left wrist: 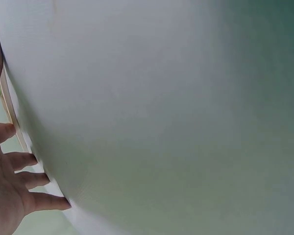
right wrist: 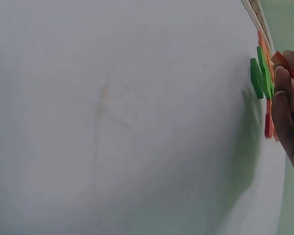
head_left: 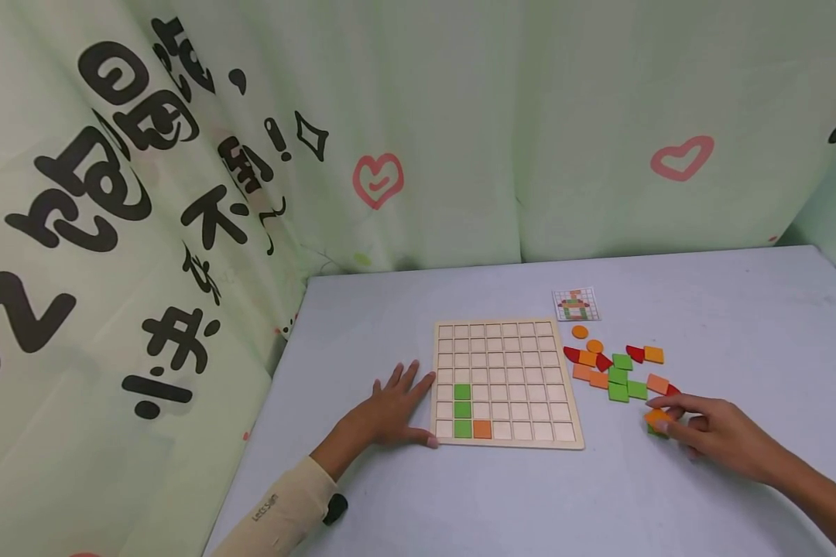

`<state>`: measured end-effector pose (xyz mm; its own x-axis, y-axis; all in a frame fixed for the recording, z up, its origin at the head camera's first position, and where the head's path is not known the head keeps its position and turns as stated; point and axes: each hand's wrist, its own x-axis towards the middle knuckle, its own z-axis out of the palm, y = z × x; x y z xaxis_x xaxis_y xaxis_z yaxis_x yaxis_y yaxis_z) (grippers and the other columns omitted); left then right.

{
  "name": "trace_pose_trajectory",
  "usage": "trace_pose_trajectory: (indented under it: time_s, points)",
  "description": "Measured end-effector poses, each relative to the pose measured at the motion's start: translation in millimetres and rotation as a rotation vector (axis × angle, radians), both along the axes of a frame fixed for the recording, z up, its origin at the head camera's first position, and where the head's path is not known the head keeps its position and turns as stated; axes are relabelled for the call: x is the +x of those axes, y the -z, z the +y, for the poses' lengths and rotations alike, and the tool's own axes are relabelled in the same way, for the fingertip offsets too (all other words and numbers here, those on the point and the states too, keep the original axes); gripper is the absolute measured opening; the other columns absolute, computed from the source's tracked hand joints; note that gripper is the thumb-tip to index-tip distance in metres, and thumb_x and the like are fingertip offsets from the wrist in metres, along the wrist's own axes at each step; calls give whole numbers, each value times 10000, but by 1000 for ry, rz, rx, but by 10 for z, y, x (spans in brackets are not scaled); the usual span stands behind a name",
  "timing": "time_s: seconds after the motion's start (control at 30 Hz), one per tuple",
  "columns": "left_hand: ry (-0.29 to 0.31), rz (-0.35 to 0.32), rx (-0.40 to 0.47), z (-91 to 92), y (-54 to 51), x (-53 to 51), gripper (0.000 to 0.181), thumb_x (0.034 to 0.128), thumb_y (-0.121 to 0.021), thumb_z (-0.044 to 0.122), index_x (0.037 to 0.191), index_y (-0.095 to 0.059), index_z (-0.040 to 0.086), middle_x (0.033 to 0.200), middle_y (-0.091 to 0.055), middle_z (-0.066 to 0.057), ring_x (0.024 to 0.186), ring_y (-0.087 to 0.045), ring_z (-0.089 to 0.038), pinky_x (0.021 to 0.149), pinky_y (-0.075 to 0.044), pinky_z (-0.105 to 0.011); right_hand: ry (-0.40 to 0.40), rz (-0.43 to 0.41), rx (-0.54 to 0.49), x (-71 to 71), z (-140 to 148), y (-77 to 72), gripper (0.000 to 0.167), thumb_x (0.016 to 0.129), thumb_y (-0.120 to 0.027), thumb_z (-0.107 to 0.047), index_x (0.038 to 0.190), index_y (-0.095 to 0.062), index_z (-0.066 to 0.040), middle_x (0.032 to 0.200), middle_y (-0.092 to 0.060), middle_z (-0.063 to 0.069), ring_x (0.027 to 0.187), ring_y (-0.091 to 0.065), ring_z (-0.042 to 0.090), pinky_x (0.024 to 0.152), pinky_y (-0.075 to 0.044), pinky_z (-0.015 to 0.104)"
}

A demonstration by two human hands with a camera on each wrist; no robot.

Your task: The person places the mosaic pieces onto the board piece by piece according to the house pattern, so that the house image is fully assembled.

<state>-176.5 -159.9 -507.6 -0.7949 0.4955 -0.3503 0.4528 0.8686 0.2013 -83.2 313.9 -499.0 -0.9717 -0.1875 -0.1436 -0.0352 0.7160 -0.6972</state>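
A wooden grid board (head_left: 564,443) lies flat on the table. In its lower left cells sit three green square tiles (head_left: 463,410) in a column, with one orange square tile (head_left: 483,429) beside the lowest. My left hand (head_left: 393,406) rests with spread fingers along the board's left edge, thumb and a fingertip touching it. To the right of the board, my right hand (head_left: 721,433) pinches an orange tile (right wrist: 282,61) between thumb and fingers. Just beneath it in the head view shows a green tile (head_left: 658,433), partly hidden.
Loose green tiles (head_left: 618,392), orange tiles (head_left: 598,380), red pieces (head_left: 635,353) and orange discs (head_left: 580,332) lie right of the board. A small pattern card (head_left: 576,305) is behind them. Printed curtains (head_left: 446,93) hang behind and left of the table (head_left: 738,309).
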Motion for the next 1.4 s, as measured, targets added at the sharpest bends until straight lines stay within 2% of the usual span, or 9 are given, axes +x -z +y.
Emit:
trace_pose_trajectory:
  time_s: [0.23,0.4,0.5,0.8,1.0,1.23,1.4]
  points:
    - [-2,-4,-9,4,-8,2,1131,746,-678,774,1621,-186,254,1697,-110,-114,1558,-92,-386,1139,-256,-685,-33,-28,-84,-81,-177,-30,383,917,-716,-96,1275,-634,16,944,-635,61,519,-543,127,531,-467,232]
    - [-5,-14,-3,7,-19,9,1120,754,-689,756,1621,-188,253,1698,-106,-113,1558,-88,-389,1139,-248,-690,-91,-11,-167,-131,-271,-46,353,928,-699,-75,1261,-632,19,934,-641,72,539,-572,150,545,-495,241]
    - [-5,-15,-1,8,-20,8,1119,755,-687,757,1620,-193,247,1697,-110,-118,1557,-90,-393,1139,-247,-691,-114,-2,-183,-155,-328,-49,342,927,-713,-107,1245,-645,-1,938,-652,69,548,-580,146,553,-505,244]
    - [-4,-10,-3,7,-13,2,1117,758,-680,762,1621,-189,250,1697,-108,-117,1558,-85,-390,1142,-245,-689,-64,-60,-196,-200,-525,-40,358,887,-750,-122,1211,-649,-9,947,-651,77,584,-605,134,595,-531,246]
    - [-6,-10,-3,9,-9,3,1120,753,-686,760,1621,-186,258,1698,-103,-114,1560,-81,-386,1139,-244,-692,-70,-50,-220,-210,-662,-15,348,894,-746,-118,1205,-644,-1,952,-655,78,601,-609,129,596,-532,244]
    - [-10,-12,-1,10,-7,-4,1128,745,-688,765,1621,-187,260,1699,-104,-107,1561,-79,-382,1144,-239,-690,-72,-72,-238,-259,-842,23,361,885,-750,-109,1214,-644,-6,935,-644,73,549,-575,141,575,-512,234]
    - [-15,-16,3,12,-8,-2,1132,739,-695,764,1619,-194,258,1699,-107,-107,1560,-82,-382,1143,-239,-690,-110,-68,-264,-281,-949,3,352,895,-730,-99,1221,-640,-1,951,-642,92,555,-588,150,586,-521,235]
